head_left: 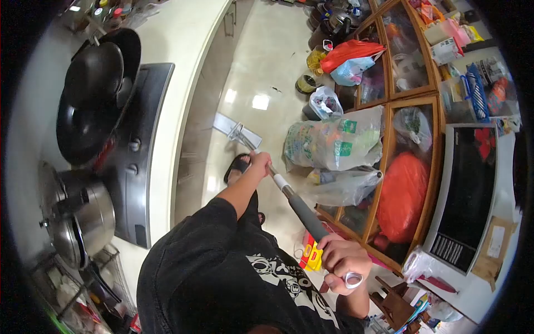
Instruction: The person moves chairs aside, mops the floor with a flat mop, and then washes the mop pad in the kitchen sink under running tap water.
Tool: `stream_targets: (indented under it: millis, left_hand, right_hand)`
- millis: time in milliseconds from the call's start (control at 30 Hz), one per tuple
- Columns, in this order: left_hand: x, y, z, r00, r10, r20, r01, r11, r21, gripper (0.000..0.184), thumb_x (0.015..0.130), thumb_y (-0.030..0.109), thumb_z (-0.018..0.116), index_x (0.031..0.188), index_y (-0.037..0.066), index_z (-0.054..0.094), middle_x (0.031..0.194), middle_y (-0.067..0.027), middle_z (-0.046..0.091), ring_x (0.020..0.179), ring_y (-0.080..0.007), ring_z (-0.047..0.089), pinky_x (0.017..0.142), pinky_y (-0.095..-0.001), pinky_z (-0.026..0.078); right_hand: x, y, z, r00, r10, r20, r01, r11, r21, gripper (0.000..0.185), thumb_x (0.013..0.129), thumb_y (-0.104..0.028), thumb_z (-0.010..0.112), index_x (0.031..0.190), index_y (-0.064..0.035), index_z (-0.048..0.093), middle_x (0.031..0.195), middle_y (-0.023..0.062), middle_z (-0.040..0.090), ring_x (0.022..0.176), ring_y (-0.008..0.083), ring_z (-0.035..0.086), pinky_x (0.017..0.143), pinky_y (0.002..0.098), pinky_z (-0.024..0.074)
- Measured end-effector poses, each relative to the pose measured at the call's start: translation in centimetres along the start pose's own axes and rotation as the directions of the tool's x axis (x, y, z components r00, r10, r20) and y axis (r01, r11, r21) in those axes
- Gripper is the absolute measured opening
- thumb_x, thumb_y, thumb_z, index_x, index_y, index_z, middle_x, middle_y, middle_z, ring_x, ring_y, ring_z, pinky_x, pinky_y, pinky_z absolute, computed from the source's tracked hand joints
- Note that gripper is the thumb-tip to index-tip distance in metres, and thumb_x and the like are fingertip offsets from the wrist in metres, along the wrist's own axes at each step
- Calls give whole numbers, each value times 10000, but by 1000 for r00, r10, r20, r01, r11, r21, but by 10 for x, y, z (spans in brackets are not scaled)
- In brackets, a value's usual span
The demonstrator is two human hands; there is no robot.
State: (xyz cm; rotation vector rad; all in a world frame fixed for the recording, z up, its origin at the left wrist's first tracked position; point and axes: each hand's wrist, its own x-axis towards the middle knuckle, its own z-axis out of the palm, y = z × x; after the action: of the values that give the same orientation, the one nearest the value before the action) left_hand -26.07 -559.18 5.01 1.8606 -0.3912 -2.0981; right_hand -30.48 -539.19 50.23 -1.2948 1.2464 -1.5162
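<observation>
A flat mop (306, 214) with a grey grip slants across the middle of the view, its wide flat head (225, 125) on the tiled floor beside the cabinet base. My left hand (260, 165) is closed round the metal pole just above the head. Near the top end my right hand (345, 261) wraps the handle, whose white ring-shaped end shows past the fingers. My foot in a black sandal (238, 166) stands close to the mop head. The underside of the head is hidden.
A stove (150, 117) with a wok (83, 131) and a steel pot (94, 217) lines the left counter. On the right, a stuffed plastic bag (336, 139), a small bin (325, 106) and an oil bottle (315, 60) stand before glass-door cabinets (436, 145). A microwave (461, 195) sits above.
</observation>
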Motion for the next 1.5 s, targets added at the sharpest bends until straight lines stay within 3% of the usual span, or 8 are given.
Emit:
stream_targets:
  millis: [67,567,733,867,967,1167,1433,1500]
  left_hand:
    - [13,45,39,999,-43,11,42,996,76,710,655,-84,524,1283,180,323,823,-101,489,450,-179,444,358,-315,335]
    - [278,305,374,880,114,462,-258,930,261,758,677,-108,527,1363,69,258,736,-87,507,469,-167,466,383,-331,367]
    - [205,300,376,915,144,377,-186,979,79,790,677,-93,539,1388,84,244,871,-112,497,548,-172,499,413,-318,398]
    - [122,257,340,960,95,263,-128,986,108,681,763,-71,518,1329,192,244,784,-98,500,493,-190,482,383,-343,415]
    - [46,228,305,977,0,215,-21,995,96,691,736,-98,516,1304,193,254,923,-125,484,529,-219,487,421,-354,464]
    - [36,141,251,925,-374,67,377,926,-28,693,712,-118,501,1244,253,258,966,-120,479,544,-216,475,452,-375,479]
    - [100,80,266,827,-498,261,523,852,-31,661,707,-118,490,1230,230,286,764,-61,453,493,-162,406,423,-305,354]
    - [120,69,278,925,-341,166,346,938,-1,675,708,-114,488,1260,219,288,711,-51,426,468,-160,381,417,-301,342]
  right_hand:
    - [28,22,-15,998,-23,-63,20,999,-43,236,707,15,670,650,-84,463,606,21,518,562,226,560,684,441,483]
    - [322,207,-146,980,63,-191,-145,880,-452,198,669,3,707,643,-89,534,650,37,574,715,244,647,910,508,462]
    - [293,142,-164,884,67,-463,-221,932,-288,240,705,-85,789,807,-110,573,774,47,646,813,276,692,978,604,420]
    - [262,59,-146,560,-93,-823,-142,968,-206,405,738,-199,845,868,-120,470,658,27,547,657,229,637,964,612,435]
    - [239,14,-146,455,-212,-865,-40,965,-257,352,842,-239,741,855,-135,405,640,4,455,577,154,493,782,469,489]
    - [202,8,-160,660,-73,-747,-74,984,-161,298,870,-207,692,773,-131,421,554,-2,430,526,151,474,705,386,430]
    - [177,31,-193,537,-64,-841,35,998,-54,290,839,-154,686,737,-130,416,540,2,446,504,153,470,690,375,400]
    - [183,32,-209,529,-68,-846,25,998,-65,289,825,-151,694,718,-121,427,532,13,459,480,166,466,688,397,439]
